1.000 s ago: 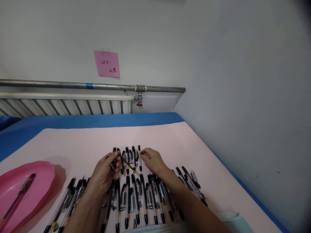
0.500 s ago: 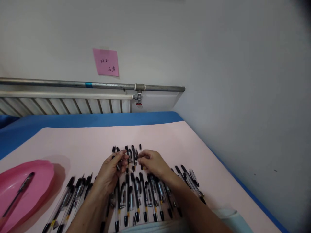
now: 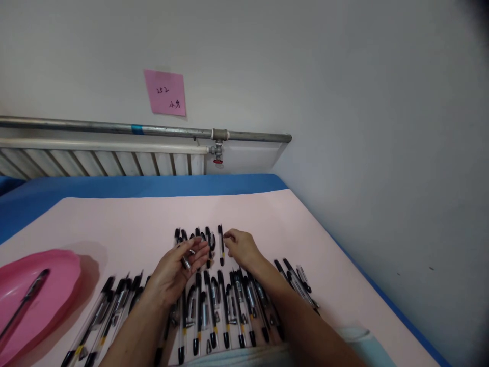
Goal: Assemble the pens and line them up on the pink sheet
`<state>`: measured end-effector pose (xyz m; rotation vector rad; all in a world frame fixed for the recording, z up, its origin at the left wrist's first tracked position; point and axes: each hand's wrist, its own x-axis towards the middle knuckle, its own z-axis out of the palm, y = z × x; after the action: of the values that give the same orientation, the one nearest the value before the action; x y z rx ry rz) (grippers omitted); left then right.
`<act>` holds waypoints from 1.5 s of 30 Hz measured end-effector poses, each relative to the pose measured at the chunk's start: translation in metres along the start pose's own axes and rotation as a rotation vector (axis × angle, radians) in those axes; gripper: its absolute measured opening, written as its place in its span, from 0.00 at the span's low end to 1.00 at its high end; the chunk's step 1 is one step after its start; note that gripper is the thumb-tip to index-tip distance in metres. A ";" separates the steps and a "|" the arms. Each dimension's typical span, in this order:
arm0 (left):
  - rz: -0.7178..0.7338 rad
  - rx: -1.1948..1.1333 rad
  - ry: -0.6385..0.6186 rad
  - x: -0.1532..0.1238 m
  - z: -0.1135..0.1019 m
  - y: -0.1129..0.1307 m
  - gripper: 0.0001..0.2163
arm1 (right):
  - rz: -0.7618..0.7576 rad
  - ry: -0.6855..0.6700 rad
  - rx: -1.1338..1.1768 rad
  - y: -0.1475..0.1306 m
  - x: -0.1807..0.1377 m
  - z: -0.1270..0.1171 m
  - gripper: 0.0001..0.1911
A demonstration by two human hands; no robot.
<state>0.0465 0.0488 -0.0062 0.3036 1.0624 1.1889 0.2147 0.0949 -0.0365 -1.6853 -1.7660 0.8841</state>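
My left hand (image 3: 176, 268) lies palm up over rows of black-and-clear pens (image 3: 214, 306) on the pink sheet (image 3: 126, 224). Its curled fingers cradle a small silver pen part (image 3: 186, 263). My right hand (image 3: 240, 248) rests just to the right, its fingertips pinched together beside a thin black pen piece (image 3: 220, 245) that lies on the sheet. Whether anything is between those fingertips I cannot make out. A short row of black pen pieces (image 3: 196, 235) lies just beyond both hands.
A pink tray (image 3: 57, 278) at the left holds one black pen (image 3: 26, 298). More pens lie at the lower left (image 3: 103, 311) and to the right (image 3: 298, 283). The blue table edge (image 3: 153, 186), a radiator, a pipe and a wall with a pink note (image 3: 165, 93) stand behind.
The thin black rod held in my left hand a second ago is gone from it. The hands met, then parted; my right hand moved right beside a piece lying on the sheet.
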 end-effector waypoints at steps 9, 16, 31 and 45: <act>-0.077 -0.085 -0.058 -0.005 0.002 0.002 0.07 | -0.129 0.079 -0.037 -0.011 -0.010 -0.004 0.11; -0.049 -0.086 -0.049 -0.001 0.000 0.000 0.06 | -0.130 0.056 -0.025 0.004 -0.003 0.003 0.11; -0.062 -0.089 -0.130 -0.008 0.005 -0.011 0.07 | -0.582 -0.057 -0.144 -0.046 -0.047 0.005 0.09; -0.047 0.039 -0.111 -0.006 -0.002 0.002 0.07 | -0.111 -0.052 -0.070 0.004 -0.013 -0.003 0.08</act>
<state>0.0438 0.0439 -0.0026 0.3691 0.9915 1.0983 0.2208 0.0819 -0.0368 -1.6035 -1.9256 0.8325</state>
